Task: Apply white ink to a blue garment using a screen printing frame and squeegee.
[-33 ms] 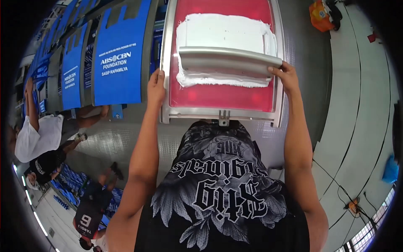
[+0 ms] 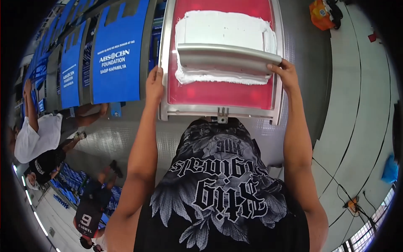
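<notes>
A metal-framed printing screen (image 2: 218, 111) with red mesh lies flat in front of me. A thick patch of white ink (image 2: 222, 27) covers its far half. Across the screen lies a long grey metal squeegee (image 2: 226, 56), at the near edge of the ink. My right hand (image 2: 286, 74) grips the squeegee's right end. My left hand (image 2: 154, 84) lies along the frame's left rail, fingers pointing away from me and curled onto the rail.
Blue bags with white print (image 2: 117, 54) lie on a row of stations to the left. Two other people (image 2: 40, 138) are at lower left, one seated. An orange object (image 2: 321, 14) sits at top right; cables (image 2: 348, 201) run on the floor at right.
</notes>
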The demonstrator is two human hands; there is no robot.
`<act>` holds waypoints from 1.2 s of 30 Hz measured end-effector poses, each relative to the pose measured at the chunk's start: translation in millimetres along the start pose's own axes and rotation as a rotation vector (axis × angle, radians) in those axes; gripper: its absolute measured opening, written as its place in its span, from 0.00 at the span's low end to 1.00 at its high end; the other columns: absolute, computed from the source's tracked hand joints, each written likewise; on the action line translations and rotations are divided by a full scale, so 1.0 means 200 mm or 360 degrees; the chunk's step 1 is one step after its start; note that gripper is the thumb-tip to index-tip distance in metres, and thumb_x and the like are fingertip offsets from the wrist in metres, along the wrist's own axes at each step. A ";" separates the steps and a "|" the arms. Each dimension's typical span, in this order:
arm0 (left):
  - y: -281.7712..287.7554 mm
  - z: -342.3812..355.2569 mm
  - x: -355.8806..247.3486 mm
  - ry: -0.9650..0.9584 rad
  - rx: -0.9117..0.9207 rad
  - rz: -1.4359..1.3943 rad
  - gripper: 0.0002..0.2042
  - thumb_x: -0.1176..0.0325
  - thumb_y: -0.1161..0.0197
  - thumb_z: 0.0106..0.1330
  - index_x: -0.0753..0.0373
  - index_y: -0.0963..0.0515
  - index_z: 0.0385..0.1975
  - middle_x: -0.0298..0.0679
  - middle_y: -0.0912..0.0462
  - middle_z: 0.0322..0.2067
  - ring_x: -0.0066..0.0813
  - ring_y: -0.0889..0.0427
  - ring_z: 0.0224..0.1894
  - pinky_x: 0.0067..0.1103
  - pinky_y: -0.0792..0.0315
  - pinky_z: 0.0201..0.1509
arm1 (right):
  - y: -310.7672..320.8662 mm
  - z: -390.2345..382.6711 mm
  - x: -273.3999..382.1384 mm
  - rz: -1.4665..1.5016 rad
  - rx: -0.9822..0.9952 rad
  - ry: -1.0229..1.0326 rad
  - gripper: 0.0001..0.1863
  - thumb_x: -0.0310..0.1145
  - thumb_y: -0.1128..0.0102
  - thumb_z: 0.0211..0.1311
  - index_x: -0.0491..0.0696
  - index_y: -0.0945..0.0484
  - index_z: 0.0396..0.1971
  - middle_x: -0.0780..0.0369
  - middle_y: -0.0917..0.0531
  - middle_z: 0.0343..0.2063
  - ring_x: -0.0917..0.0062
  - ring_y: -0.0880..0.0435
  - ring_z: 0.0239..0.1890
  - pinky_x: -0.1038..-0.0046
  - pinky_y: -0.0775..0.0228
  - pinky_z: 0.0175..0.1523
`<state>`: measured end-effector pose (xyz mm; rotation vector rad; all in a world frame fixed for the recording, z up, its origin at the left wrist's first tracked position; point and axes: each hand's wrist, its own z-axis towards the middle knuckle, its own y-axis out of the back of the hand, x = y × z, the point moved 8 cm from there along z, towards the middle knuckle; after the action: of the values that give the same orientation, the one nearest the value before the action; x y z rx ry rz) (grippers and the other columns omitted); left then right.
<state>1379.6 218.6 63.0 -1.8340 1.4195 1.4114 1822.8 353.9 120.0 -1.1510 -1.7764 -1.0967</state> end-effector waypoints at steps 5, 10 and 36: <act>0.03 0.02 0.01 -0.0088 -0.0005 -0.0069 0.24 0.55 0.48 0.70 0.70 0.32 0.55 0.42 0.22 0.45 0.24 0.26 0.46 0.19 0.34 0.51 | -0.03 -0.02 0.00 -0.0003 0.0000 0.0022 0.20 0.33 0.29 0.44 0.40 0.19 0.39 0.61 0.17 0.31 0.78 0.21 0.35 0.77 0.32 0.45; 0.02 0.03 0.10 -0.0043 0.0007 -0.0049 0.25 0.53 0.47 0.68 0.69 0.32 0.54 0.43 0.22 0.45 0.27 0.25 0.46 0.21 0.32 0.50 | -0.06 -0.04 -0.04 0.0034 0.0012 -0.0056 0.21 0.33 0.28 0.43 0.39 0.20 0.39 0.60 0.17 0.32 0.78 0.21 0.35 0.76 0.31 0.45; -0.66 0.32 -0.70 -0.1335 0.0470 0.1590 0.18 0.76 0.36 0.45 0.63 0.26 0.40 0.44 0.24 0.37 0.45 0.26 0.44 0.32 0.32 0.51 | -0.38 0.35 0.35 -0.2111 0.0038 0.0851 0.20 0.21 0.45 0.40 0.47 0.28 0.39 0.58 0.23 0.37 0.63 0.25 0.45 0.53 0.40 0.55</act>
<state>1473.3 385.3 131.3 -0.1517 1.9194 1.8906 1719.0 422.4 137.7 0.5357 -1.9899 -1.8225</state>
